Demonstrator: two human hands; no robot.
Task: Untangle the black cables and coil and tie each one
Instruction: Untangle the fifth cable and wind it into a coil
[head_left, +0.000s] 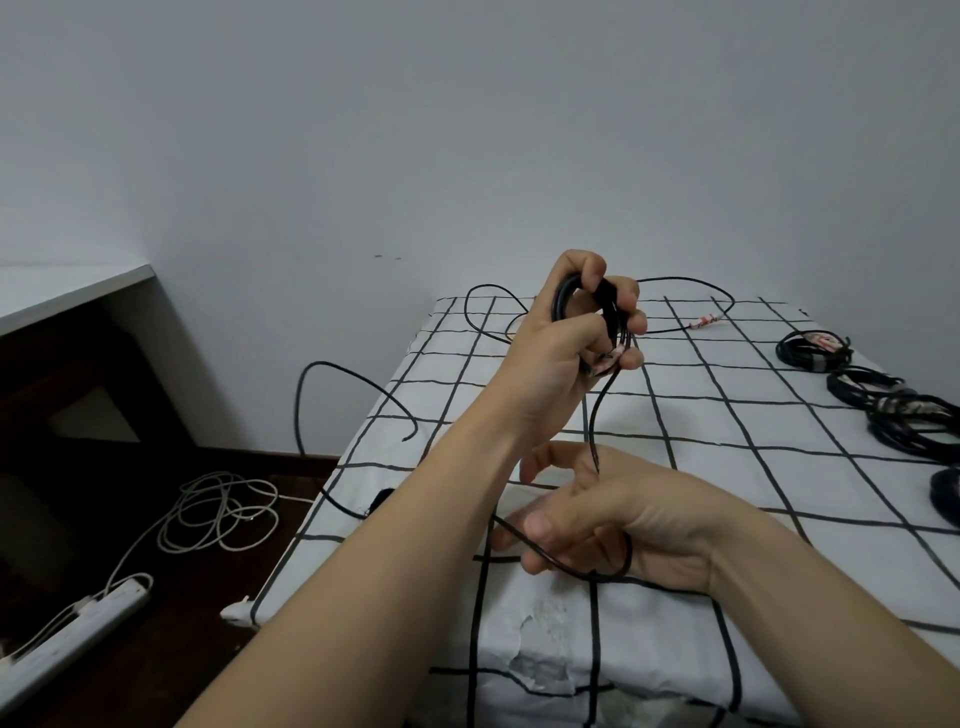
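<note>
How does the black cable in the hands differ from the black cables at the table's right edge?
The cable in the hands is only partly coiled, and its loose length trails across the table; the cables at the right edge are fully coiled bundles. The left hand grips the first; the others lie untouched. All are black.

Bare checked tablecloth (727, 467) mid-table, coiled cables (893, 410) crowding right edge, loose cable (680, 278) arching over far side

One head-worn wide-angle camera looks forward and down, close above the left hand (571, 338) gripping a black cable (560, 304); grid-checked tablecloth (727, 467) lies beyond.
</note>
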